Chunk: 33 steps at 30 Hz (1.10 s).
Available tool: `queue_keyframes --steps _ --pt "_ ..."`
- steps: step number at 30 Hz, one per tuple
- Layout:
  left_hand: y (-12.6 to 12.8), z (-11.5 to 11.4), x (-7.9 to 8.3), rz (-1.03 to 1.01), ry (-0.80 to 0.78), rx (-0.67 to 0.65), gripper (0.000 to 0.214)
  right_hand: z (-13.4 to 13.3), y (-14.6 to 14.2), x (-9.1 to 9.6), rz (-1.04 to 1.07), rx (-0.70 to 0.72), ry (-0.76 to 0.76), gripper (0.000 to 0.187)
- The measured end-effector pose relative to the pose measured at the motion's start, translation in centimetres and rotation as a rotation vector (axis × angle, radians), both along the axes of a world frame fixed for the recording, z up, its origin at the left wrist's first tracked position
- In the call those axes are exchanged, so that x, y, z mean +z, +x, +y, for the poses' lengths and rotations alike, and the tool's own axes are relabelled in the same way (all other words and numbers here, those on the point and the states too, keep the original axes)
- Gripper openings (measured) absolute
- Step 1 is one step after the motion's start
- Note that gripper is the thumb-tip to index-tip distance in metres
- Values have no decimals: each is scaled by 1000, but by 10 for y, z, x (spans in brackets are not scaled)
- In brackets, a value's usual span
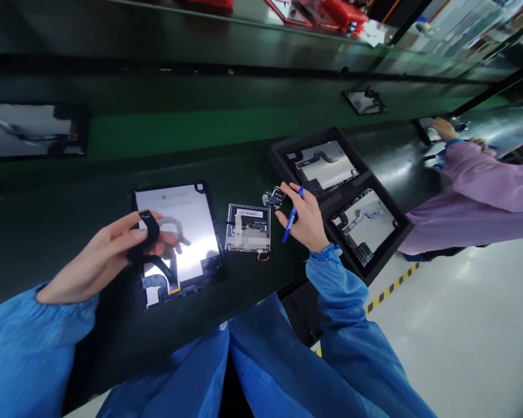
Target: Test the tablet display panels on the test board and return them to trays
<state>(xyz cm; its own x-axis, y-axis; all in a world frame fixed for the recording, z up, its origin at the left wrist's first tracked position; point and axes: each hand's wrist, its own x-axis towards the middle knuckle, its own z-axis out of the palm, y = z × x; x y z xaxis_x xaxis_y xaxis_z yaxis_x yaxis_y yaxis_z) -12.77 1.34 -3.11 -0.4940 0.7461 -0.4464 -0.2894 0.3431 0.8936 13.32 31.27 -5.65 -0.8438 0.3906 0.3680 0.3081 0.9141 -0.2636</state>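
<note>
My left hand [119,249] pinches a black flex cable [150,225] between thumb and fingers. The cable runs down to the lower edge of a tablet screen panel [196,232], which lies with its shiny silver back up. My right hand [304,220] has a blue pen [292,216] tucked between its fingers. The thumb and index finger of that hand are at a small silver-and-black part [274,197]; whether they grip it I cannot tell. Just left of it a square circuit board [249,228] with tape strips and a short red wire lies on the bench.
A black foam tray [282,157] holding two panels stands at my right. More panels lie on the green strip behind: one far left [35,130], one at the back [366,101]. Further right, a person in a pink sleeve [479,168] handles another panel. A shelf runs overhead.
</note>
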Motion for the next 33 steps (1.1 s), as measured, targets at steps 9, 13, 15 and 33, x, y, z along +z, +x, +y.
queue_keyframes --steps 9,13,15,33 --pt "34 15 -1 123 73 -157 37 -96 -34 19 154 95 -715 14" --pt "67 25 -7 551 85 -170 31 -141 -56 8 117 173 -1244 27" --pt "77 25 -11 681 112 -183 30 -147 -63 2 126 181 -1289 33" --pt "73 32 -3 813 185 -122 10 -133 -62 15 221 84 -1090 21"
